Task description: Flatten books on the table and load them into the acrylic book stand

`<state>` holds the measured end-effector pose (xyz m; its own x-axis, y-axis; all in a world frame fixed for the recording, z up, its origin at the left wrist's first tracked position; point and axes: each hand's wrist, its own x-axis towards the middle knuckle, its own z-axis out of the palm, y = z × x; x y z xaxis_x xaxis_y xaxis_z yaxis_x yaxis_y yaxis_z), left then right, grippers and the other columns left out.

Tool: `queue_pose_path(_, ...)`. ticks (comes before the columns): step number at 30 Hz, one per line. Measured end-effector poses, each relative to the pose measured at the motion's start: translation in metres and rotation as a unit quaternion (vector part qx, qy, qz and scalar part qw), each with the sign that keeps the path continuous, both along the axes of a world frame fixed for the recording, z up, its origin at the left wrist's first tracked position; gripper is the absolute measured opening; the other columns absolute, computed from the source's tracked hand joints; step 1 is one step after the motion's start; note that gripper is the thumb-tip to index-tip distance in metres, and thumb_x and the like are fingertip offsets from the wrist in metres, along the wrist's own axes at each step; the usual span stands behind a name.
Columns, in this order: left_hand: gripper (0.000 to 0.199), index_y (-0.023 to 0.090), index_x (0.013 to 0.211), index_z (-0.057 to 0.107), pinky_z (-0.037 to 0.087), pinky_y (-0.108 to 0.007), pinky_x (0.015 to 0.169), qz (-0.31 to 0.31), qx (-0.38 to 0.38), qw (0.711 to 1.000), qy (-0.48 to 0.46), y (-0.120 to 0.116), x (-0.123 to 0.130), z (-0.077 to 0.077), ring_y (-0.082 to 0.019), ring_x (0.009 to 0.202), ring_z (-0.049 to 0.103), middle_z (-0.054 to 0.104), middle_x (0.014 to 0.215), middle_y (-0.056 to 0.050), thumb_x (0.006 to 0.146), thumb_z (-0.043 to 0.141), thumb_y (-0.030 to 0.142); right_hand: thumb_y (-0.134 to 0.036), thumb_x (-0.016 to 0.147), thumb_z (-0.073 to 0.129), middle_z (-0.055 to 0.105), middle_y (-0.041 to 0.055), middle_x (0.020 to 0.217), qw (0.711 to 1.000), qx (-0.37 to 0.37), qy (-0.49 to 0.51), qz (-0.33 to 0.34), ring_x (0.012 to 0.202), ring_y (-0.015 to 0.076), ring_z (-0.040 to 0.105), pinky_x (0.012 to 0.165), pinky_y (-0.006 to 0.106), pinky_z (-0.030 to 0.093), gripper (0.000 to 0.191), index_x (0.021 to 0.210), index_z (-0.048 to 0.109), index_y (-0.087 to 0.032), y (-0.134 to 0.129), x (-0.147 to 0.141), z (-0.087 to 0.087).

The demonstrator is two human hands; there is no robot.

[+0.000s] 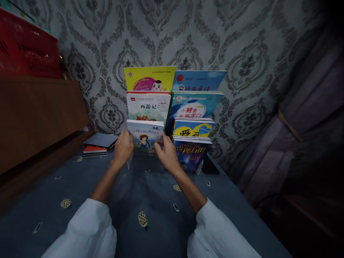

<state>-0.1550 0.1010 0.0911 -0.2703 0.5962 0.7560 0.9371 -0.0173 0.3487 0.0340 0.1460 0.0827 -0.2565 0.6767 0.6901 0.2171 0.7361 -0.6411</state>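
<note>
Left hand: in the head view, bent round the left edge of the pale-blue book and gripping it there, the fingertips partly hidden.
Right hand: at the right edge of the pale-blue book, pinching it with the thumb over the front cover and the fingers along the side.
Pale-blue book: upright, between the two hands, at the front of the left row in a clear stand; a drawn figure shows on its cover.
White book: just behind the pale-blue book and rising above it.
Yellow book: farther behind the pale-blue book, the tallest of that row.
Right row: to the right of the pale-blue book, from front to back, a dark-blue book, a blue-and-yellow book, a teal book and a light-blue book, all upright.
Small pile: flat books, left of the pale-blue book and apart from it.
Black flat object: right of the pale-blue book, beyond the dark-blue one.
Blue cloth: below and in front of the pale-blue book, printed with yellow shapes.
Red basket: well left of the pale-blue book, on a wooden cabinet.
Curtain: well right of the pale-blue book, tied, beside patterned wallpaper.
</note>
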Motion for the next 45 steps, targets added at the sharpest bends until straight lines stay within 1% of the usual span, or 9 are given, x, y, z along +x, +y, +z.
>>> queue_pose_path(6, 0.018, 0.018, 0.098, 0.053, 0.051, -0.041, 0.089, 0.009, -0.003, 1.000, -0.013, 0.002, -0.006, 0.003, -0.030, 0.101, 0.064, 0.064, 0.100, -0.014, 0.099, 0.035, 0.021, -0.024, 0.085, 0.053, 0.062, 0.0144, 0.114, 0.999, -0.008, 0.024, 0.021, 0.098, 0.0276, 0.069, 0.089, 0.045, 0.058, 0.058, 0.143, 0.051, -0.017, 0.005, -0.008, 0.000)
queue_pose_path(13, 0.019, 0.018, 0.100, 0.053, 0.050, -0.039, 0.091, 0.006, -0.007, 1.000, -0.019, 0.010, -0.005, 0.005, -0.028, 0.105, 0.064, 0.064, 0.103, -0.014, 0.101, 0.034, 0.022, -0.026, 0.084, 0.053, 0.060, 0.0148, 0.111, 1.000, -0.019, 0.015, 0.004, 0.095, 0.0277, 0.069, 0.090, 0.045, 0.057, 0.059, 0.141, 0.051, -0.012, 0.019, -0.014, 0.002)
queue_pose_path(16, 0.019, 0.017, 0.101, 0.053, 0.049, -0.040, 0.091, 0.014, -0.005, 1.000, -0.019, 0.014, -0.003, 0.006, -0.029, 0.106, 0.063, 0.064, 0.104, -0.015, 0.100, 0.034, 0.021, -0.026, 0.084, 0.052, 0.060, 0.0136, 0.109, 1.000, -0.016, 0.022, -0.013, 0.094, 0.0276, 0.068, 0.090, 0.046, 0.057, 0.060, 0.143, 0.050, -0.014, 0.025, -0.017, -0.001)
queue_pose_path(20, 0.017, 0.018, 0.099, 0.053, 0.050, -0.040, 0.086, 0.015, 0.006, 1.000, -0.021, 0.015, -0.004, 0.008, -0.030, 0.101, 0.064, 0.065, 0.101, -0.015, 0.098, 0.037, 0.023, -0.027, 0.086, 0.052, 0.060, 0.0131, 0.109, 1.000, -0.001, 0.018, -0.025, 0.094, 0.0281, 0.067, 0.087, 0.046, 0.057, 0.059, 0.144, 0.049, -0.017, 0.029, -0.018, -0.004)
queue_pose_path(24, 0.017, 0.021, 0.092, 0.053, 0.049, -0.036, 0.081, -0.002, 0.014, 0.999, -0.041, 0.014, -0.007, 0.011, -0.027, 0.093, 0.065, 0.066, 0.093, -0.010, 0.098, 0.037, 0.026, -0.028, 0.088, 0.050, 0.059, 0.0145, 0.109, 1.000, 0.007, 0.003, -0.024, 0.094, 0.0291, 0.066, 0.087, 0.048, 0.056, 0.057, 0.143, 0.051, -0.015, 0.029, -0.015, -0.003)
queue_pose_path(28, 0.021, 0.022, 0.089, 0.054, 0.049, -0.037, 0.080, -0.002, 0.013, 0.999, -0.047, 0.014, -0.009, 0.015, -0.027, 0.091, 0.063, 0.064, 0.091, -0.009, 0.098, 0.036, 0.028, -0.027, 0.088, 0.052, 0.059, 0.0135, 0.110, 1.000, 0.004, 0.001, -0.021, 0.092, 0.0278, 0.066, 0.088, 0.048, 0.057, 0.058, 0.145, 0.050, -0.017, 0.028, -0.013, -0.003)
queue_pose_path(35, 0.018, 0.022, 0.090, 0.055, 0.049, -0.037, 0.086, 0.025, 0.019, 0.999, -0.026, 0.017, -0.009, 0.015, -0.027, 0.098, 0.061, 0.063, 0.095, -0.009, 0.099, 0.040, 0.026, -0.028, 0.089, 0.051, 0.054, 0.0153, 0.115, 0.999, -0.014, 0.008, -0.033, 0.093, 0.0275, 0.066, 0.089, 0.048, 0.057, 0.057, 0.144, 0.051, -0.014, 0.028, -0.016, -0.005)
queue_pose_path(41, 0.018, 0.019, 0.097, 0.055, 0.049, -0.036, 0.082, 0.063, -0.018, 0.998, 0.007, 0.017, 0.001, 0.017, -0.028, 0.096, 0.063, 0.062, 0.101, -0.013, 0.101, 0.038, 0.021, -0.026, 0.088, 0.052, 0.057, 0.0108, 0.102, 0.999, 0.011, 0.005, -0.042, 0.092, 0.0282, 0.065, 0.089, 0.048, 0.057, 0.053, 0.141, 0.056, -0.017, 0.034, -0.014, -0.007)
queue_pose_path(45, 0.018, 0.018, 0.099, 0.055, 0.049, -0.036, 0.081, 0.091, -0.027, 0.995, 0.010, 0.018, 0.007, 0.018, -0.028, 0.095, 0.064, 0.062, 0.099, -0.013, 0.101, 0.037, 0.018, -0.024, 0.088, 0.051, 0.059, 0.0115, 0.104, 1.000, 0.008, 0.007, -0.022, 0.091, 0.0278, 0.066, 0.087, 0.047, 0.058, 0.054, 0.141, 0.056, -0.018, 0.037, -0.011, -0.007)
